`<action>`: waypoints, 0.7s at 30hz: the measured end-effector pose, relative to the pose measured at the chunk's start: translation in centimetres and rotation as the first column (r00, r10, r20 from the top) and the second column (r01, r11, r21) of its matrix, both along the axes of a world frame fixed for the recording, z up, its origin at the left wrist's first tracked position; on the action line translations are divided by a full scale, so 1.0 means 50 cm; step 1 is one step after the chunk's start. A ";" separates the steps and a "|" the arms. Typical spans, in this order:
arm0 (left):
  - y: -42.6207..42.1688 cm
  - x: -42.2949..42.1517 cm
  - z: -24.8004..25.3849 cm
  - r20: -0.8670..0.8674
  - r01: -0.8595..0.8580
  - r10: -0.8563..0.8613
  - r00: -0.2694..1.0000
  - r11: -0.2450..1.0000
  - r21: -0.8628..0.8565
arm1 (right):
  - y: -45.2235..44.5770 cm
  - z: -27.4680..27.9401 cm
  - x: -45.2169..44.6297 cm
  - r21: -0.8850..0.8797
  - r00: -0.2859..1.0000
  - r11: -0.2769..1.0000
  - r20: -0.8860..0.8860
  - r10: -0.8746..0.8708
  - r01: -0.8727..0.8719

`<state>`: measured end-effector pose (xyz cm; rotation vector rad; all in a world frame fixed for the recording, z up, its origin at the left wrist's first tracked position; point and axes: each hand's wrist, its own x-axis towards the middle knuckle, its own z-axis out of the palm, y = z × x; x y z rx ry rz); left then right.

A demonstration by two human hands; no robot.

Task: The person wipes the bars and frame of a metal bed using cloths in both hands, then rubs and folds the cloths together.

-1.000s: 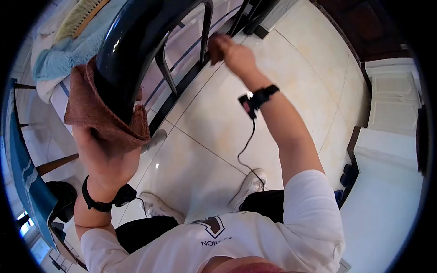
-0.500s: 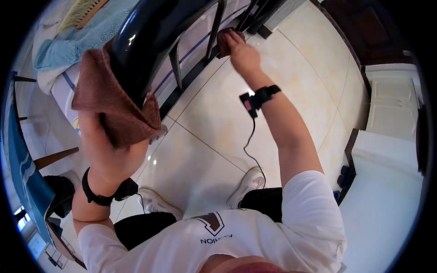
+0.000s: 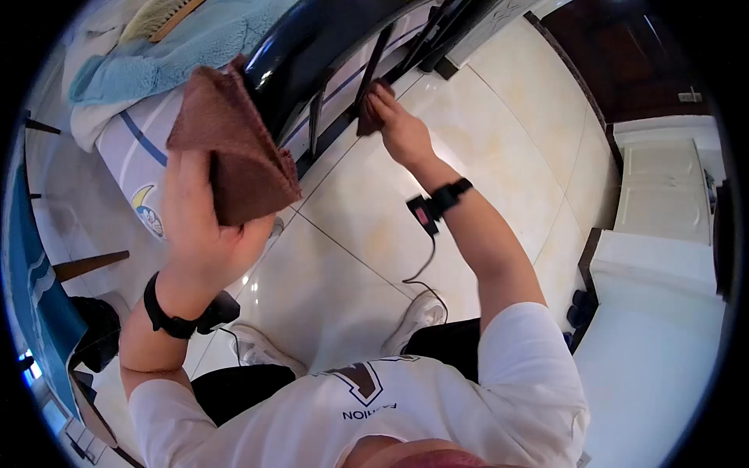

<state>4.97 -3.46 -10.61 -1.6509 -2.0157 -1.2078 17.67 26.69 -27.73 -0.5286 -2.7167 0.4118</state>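
A folded brown cloth is in my left hand, the thumb on one side and the fingers partly hidden behind it. The cloth lies against the near end of a glossy black curved rail. Farther off, my right hand grips a second, smaller-looking brown cloth. Its fingers press that cloth at a thin black upright bar below the rail, near the dark lower edge. Whether the cloth wraps around the bar is hidden.
Behind the rail lies striped bedding with a light blue fluffy towel and a wooden brush. A wooden leg juts in at left. White cabinets stand at right. A cable hangs from my right wrist.
My left hand and its cloth have moved right and slightly up along the rail's end. My right hand has come down and a little left with its cloth. The view has shifted slightly.
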 end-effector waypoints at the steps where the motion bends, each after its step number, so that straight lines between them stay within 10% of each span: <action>1: 0.001 0.002 0.001 -0.007 0.000 0.000 1.000 1.000 0.007 | -0.001 0.007 0.028 -0.020 0.998 0.998 0.017 0.053 -0.053; 3: 0.004 0.002 0.001 -0.027 -0.001 0.002 1.000 1.000 0.022 | 0.039 0.042 0.068 -0.707 0.869 0.663 0.464 0.170 0.247; 4: 0.004 0.003 0.005 -0.039 0.002 -0.001 0.999 1.000 0.028 | 0.057 0.028 0.099 -0.853 0.918 0.413 0.387 0.086 0.320; 11: -0.003 0.002 -0.011 -0.056 -0.037 0.040 0.998 0.998 0.049 | 0.107 0.104 0.159 -0.972 0.932 -0.118 -0.153 -0.330 -0.201; 21: -0.002 0.004 -0.019 0.016 0.007 -0.008 1.000 0.999 0.052 | -0.036 0.229 -0.024 -0.762 0.759 -0.095 -0.610 -0.226 -0.641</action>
